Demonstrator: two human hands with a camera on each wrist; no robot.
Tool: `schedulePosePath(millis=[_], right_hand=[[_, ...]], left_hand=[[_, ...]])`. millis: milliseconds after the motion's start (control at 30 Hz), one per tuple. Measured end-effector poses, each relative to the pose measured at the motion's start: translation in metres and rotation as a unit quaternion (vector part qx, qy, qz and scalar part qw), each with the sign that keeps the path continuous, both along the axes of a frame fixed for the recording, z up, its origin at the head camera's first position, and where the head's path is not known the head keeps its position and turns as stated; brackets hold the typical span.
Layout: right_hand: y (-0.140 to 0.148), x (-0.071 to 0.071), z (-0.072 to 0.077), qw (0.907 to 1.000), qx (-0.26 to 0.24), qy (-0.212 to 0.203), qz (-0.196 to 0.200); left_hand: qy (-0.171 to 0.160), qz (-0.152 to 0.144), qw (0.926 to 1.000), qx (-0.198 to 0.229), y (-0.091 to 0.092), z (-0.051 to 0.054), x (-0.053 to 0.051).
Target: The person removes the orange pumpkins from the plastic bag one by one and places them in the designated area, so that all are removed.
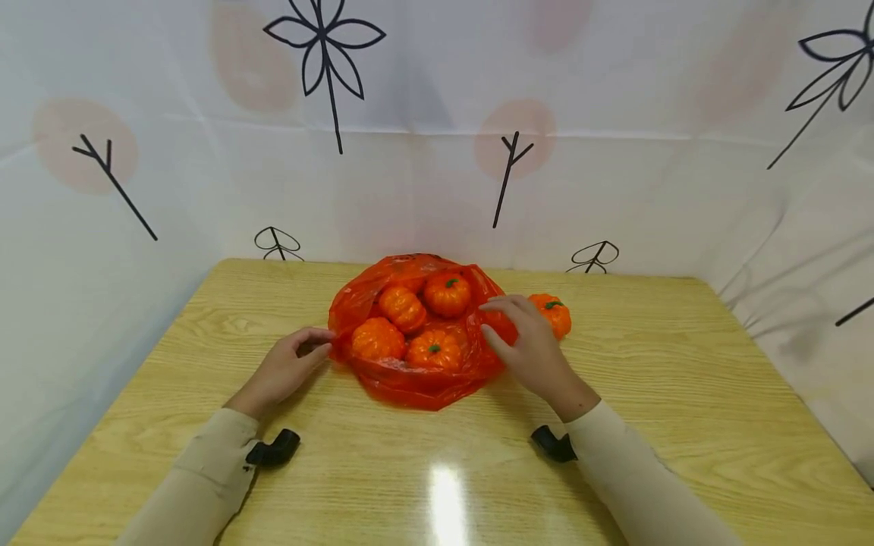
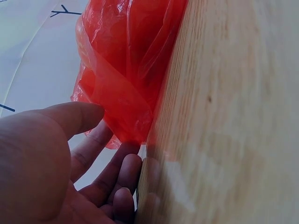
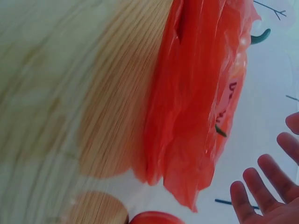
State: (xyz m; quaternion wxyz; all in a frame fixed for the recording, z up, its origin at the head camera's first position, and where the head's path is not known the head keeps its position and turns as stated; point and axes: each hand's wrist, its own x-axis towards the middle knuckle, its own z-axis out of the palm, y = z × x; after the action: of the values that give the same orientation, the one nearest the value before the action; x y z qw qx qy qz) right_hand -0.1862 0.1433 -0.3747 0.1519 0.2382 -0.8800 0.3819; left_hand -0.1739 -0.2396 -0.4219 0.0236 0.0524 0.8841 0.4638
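Note:
A thin red plastic bag (image 1: 399, 387) lies on the table with its mouth spread upward. Inside it are several small orange pumpkins, one with a green stem (image 1: 435, 353) near the front. My left hand (image 1: 290, 369) is at the bag's left edge; the left wrist view shows the thumb (image 2: 86, 116) and loosely bent fingers touching the plastic. Over the bag's right side is my right hand (image 1: 532, 353), its fingers spread and holding nothing. Another pumpkin (image 1: 554, 315) sits outside the bag, just beyond the right hand and partly hidden by it.
The wooden table (image 1: 683, 394) ends at a pale wall covering (image 1: 423, 182) with plant drawings behind the bag. Black curved pieces stick out at the left sleeve (image 1: 198, 462) and the right sleeve (image 1: 635, 470).

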Motion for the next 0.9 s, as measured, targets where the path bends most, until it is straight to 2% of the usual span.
schedulePosePath(millis=[467,900], right_hand=[[-0.026,0.005,-0.002,0.9975,0.002,-0.048,0.051],[-0.034,0.009,-0.009,0.9844,0.079,-0.123,0.098]], left_hand=[[0.001,-0.002,1.0,0.002,0.0,-0.002,0.0],[0.005,-0.005,1.0,0.005,0.0,0.0,0.0]])
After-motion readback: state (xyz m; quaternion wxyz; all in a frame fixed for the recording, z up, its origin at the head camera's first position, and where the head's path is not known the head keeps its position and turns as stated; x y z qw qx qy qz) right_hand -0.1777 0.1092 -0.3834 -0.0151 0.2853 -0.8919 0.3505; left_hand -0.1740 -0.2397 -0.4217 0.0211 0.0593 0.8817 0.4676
